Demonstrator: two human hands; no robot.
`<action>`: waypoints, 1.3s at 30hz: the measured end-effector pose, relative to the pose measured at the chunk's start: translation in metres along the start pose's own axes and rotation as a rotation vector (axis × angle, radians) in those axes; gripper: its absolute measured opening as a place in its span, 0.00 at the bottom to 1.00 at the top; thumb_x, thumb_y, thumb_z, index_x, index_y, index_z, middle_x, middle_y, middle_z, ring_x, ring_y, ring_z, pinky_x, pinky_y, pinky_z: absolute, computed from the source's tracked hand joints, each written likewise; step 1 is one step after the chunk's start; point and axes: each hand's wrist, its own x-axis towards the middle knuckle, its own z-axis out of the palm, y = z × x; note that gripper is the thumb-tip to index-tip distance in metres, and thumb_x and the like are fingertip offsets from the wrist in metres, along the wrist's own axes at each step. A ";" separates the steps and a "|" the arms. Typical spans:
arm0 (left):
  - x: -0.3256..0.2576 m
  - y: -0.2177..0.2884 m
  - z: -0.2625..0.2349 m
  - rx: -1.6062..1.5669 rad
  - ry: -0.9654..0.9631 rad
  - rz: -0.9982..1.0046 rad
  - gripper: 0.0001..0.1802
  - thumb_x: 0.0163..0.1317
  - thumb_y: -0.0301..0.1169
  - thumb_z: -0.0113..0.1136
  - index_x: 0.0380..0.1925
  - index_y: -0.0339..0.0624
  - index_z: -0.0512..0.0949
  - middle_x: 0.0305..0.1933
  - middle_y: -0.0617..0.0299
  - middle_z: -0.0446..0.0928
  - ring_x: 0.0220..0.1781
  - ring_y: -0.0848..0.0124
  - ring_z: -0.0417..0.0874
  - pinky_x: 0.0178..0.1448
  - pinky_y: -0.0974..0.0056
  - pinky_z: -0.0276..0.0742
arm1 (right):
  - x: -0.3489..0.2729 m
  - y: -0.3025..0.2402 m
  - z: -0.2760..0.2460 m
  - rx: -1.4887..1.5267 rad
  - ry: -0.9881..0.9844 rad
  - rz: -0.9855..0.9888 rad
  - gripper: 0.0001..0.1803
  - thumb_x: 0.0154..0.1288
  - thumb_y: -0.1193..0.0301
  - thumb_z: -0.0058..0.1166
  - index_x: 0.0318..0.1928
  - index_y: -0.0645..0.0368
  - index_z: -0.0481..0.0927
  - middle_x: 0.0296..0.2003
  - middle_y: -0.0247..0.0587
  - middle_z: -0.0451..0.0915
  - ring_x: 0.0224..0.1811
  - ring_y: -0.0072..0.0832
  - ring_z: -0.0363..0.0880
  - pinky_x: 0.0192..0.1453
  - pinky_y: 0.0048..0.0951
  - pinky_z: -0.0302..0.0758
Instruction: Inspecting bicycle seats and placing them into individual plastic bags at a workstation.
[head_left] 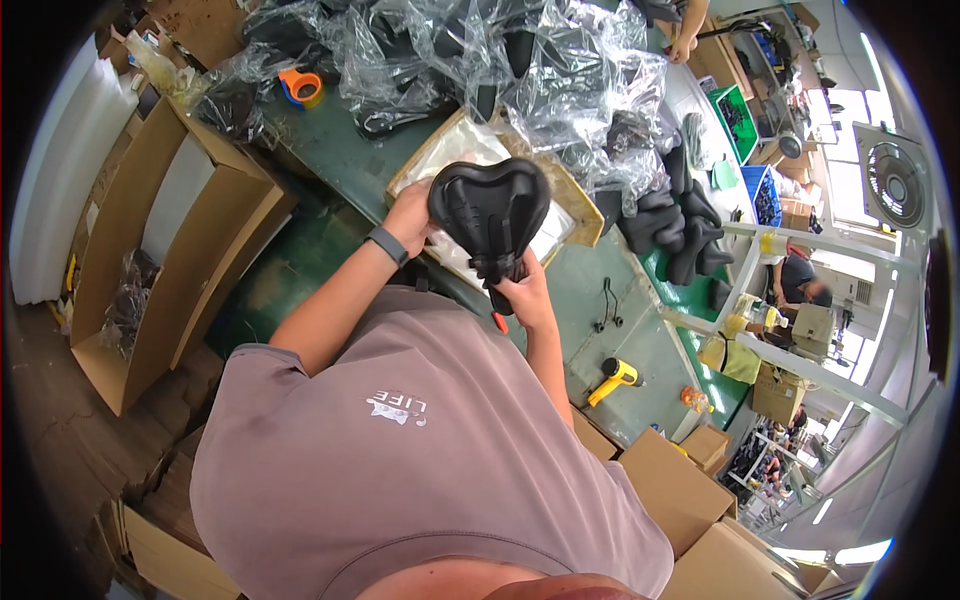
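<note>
Open cardboard box (pixel 150 260) is sitting far left on the floor, flaps up, some bagged parts lying in its bottom. Orange tape dispenser (pixel 302 87) is resting on the green workbench (pixel 340 160) above it, near the bench edge.

Left hand (pixel 408 217), with a dark wristband, is gripping the wide rear edge of the black bike saddle (pixel 490 210); fingers are wrapped over the rim, so it is clenched on the saddle. The saddle is being held underside-up in the air, over a flat tray (pixel 450 150) lined with clear plastic, just in front of the person's chest.

Right hand (pixel 525 297) is closing around the narrow nose end and the rail/clamp hardware there; it is grasping the saddle too. Something small and orange is poking out under that hand; I can't tell what it is.

Risks, as I'm judging them:
- Saddle is being supported only at its two ends. If either hand shifts, it could swing down and knock into the tray.
- Fingers are sitting right at the rail hardware, a likely pinch point if anything there is moving.
- Heap of loose plastic bags (pixel 540 70) is crowding the bench behind; a bag could be snagging on the saddle or sliding off with parts inside.
- Stack of black saddles (pixel 680 225) further right is leaning near the bench edge and could be toppling if bumped.
- Yellow tool (pixel 615 377) is lying at the right, with a black cable (pixel 605 305) near it: trip/snag hazard for an elbow.
</note>
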 end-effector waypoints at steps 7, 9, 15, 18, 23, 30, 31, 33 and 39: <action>-0.063 0.036 0.044 1.000 -0.497 1.047 0.08 0.77 0.32 0.70 0.48 0.42 0.92 0.30 0.58 0.75 0.35 0.59 0.81 0.44 0.54 0.79 | 0.011 -0.008 0.040 -0.489 0.385 -0.031 0.65 0.60 0.77 0.81 0.90 0.56 0.49 0.51 0.55 0.88 0.50 0.48 0.92 0.52 0.45 0.87; -0.097 0.043 0.052 0.886 -0.739 0.821 0.06 0.75 0.30 0.72 0.47 0.43 0.93 0.35 0.58 0.80 0.36 0.59 0.81 0.43 0.55 0.79 | 0.020 0.006 0.030 0.028 0.476 0.068 0.55 0.67 0.76 0.77 0.87 0.57 0.55 0.57 0.49 0.86 0.53 0.40 0.91 0.51 0.42 0.88; -0.070 0.035 0.008 0.363 -0.571 0.012 0.54 0.70 0.27 0.75 0.90 0.40 0.54 0.85 0.54 0.68 0.85 0.64 0.69 0.85 0.55 0.68 | 0.027 -0.038 0.031 -0.189 0.468 -0.258 0.36 0.76 0.71 0.72 0.79 0.65 0.72 0.64 0.50 0.84 0.64 0.37 0.86 0.72 0.41 0.80; -0.057 0.063 0.077 0.571 -0.362 0.481 0.58 0.69 0.25 0.77 0.91 0.40 0.51 0.83 0.54 0.69 0.83 0.65 0.72 0.85 0.54 0.70 | 0.006 -0.082 0.061 -0.709 0.374 -0.520 0.40 0.76 0.72 0.72 0.83 0.66 0.70 0.66 0.54 0.84 0.70 0.40 0.84 0.78 0.41 0.75; 0.050 0.217 0.124 0.211 -0.364 0.211 0.25 0.75 0.40 0.72 0.68 0.45 0.83 0.62 0.59 0.90 0.60 0.68 0.92 0.66 0.60 0.88 | -0.011 -0.117 0.056 -0.246 0.518 -0.380 0.32 0.79 0.76 0.65 0.80 0.66 0.73 0.63 0.53 0.86 0.60 0.34 0.89 0.67 0.36 0.85; 0.223 0.344 0.137 -0.093 0.003 0.404 0.28 0.79 0.48 0.69 0.69 0.44 0.79 0.63 0.53 0.86 0.64 0.63 0.88 0.63 0.52 0.89 | -0.039 -0.057 -0.008 0.207 0.617 -0.199 0.41 0.86 0.79 0.54 0.90 0.56 0.49 0.58 0.54 0.87 0.41 0.33 0.91 0.45 0.32 0.90; 0.228 0.313 0.147 0.044 0.061 0.492 0.27 0.80 0.45 0.67 0.70 0.43 0.78 0.62 0.55 0.86 0.62 0.65 0.88 0.62 0.56 0.88 | -0.046 -0.046 -0.014 0.249 0.686 -0.162 0.45 0.85 0.79 0.55 0.90 0.54 0.45 0.58 0.54 0.86 0.40 0.34 0.91 0.44 0.33 0.90; 0.214 0.218 0.155 0.290 0.042 0.683 0.25 0.80 0.36 0.67 0.71 0.40 0.77 0.59 0.58 0.87 0.58 0.68 0.88 0.61 0.57 0.88 | -0.057 -0.019 -0.025 0.317 0.786 -0.116 0.48 0.84 0.79 0.56 0.91 0.51 0.41 0.58 0.54 0.85 0.39 0.35 0.91 0.43 0.34 0.90; 0.022 -0.060 0.173 1.023 -0.555 0.400 0.26 0.73 0.41 0.79 0.64 0.40 0.86 0.52 0.58 0.90 0.50 0.69 0.90 0.55 0.60 0.87 | -0.086 0.017 -0.075 0.475 0.954 0.085 0.53 0.80 0.79 0.62 0.91 0.54 0.41 0.56 0.52 0.86 0.40 0.32 0.90 0.42 0.34 0.89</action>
